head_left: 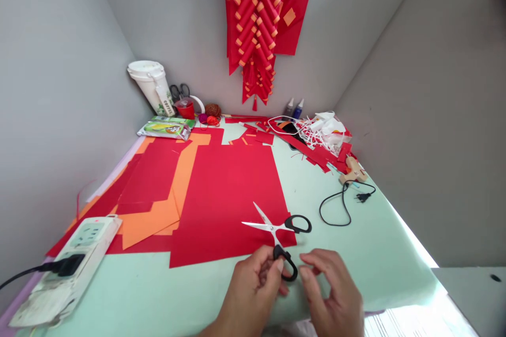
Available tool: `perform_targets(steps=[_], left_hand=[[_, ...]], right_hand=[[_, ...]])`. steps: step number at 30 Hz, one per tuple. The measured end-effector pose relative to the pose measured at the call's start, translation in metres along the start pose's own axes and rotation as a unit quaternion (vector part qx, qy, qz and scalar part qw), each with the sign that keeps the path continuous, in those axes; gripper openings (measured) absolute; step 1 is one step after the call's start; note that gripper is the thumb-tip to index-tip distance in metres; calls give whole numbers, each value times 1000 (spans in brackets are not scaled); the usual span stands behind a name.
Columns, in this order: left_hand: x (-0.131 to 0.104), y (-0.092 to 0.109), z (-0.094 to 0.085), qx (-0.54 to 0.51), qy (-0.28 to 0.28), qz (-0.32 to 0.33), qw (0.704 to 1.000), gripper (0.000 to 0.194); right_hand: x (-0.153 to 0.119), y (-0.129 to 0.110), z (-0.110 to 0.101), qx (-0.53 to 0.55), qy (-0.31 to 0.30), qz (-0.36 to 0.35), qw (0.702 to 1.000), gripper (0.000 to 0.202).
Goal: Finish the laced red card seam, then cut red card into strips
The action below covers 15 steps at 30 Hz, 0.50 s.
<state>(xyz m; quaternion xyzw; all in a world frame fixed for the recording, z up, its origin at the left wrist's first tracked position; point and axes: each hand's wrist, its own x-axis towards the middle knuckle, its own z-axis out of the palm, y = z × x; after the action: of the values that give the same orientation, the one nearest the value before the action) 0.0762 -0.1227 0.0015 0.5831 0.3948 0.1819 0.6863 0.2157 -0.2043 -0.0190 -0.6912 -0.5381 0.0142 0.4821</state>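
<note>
My left hand [259, 284] grips the lower black handle of a pair of scissors [272, 227] between thumb and fingers. The scissors' blades are spread apart and point left, over a large red sheet of paper [229, 189]. Their other black handle stands free at the upper right. Close by on the right, my right hand [330, 287] has its thumb and fingers apart, with nothing between them. It is near the held handle but does not appear to touch it. Red and orange sheets [152, 221] lie overlapping to the left.
A power strip [89, 253] with a black plug lies at the left edge. A glue gun [353, 171] with a black cord is at right. Behind are paper scraps [328, 134], glue bottles [294, 109], a white cup [152, 87] and a hanging red firecracker decoration [256, 16].
</note>
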Motion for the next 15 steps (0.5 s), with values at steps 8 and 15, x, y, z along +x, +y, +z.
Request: perform_targets(steps=[8, 15], left_hand=[[-2, 12, 10, 260, -104, 95, 955, 15], [4, -2, -31, 461, 85, 326, 821, 21]], right_hand=[[-12, 0, 4, 124, -74, 219, 965, 22], [8, 28, -27, 46, -86, 387, 917, 39]])
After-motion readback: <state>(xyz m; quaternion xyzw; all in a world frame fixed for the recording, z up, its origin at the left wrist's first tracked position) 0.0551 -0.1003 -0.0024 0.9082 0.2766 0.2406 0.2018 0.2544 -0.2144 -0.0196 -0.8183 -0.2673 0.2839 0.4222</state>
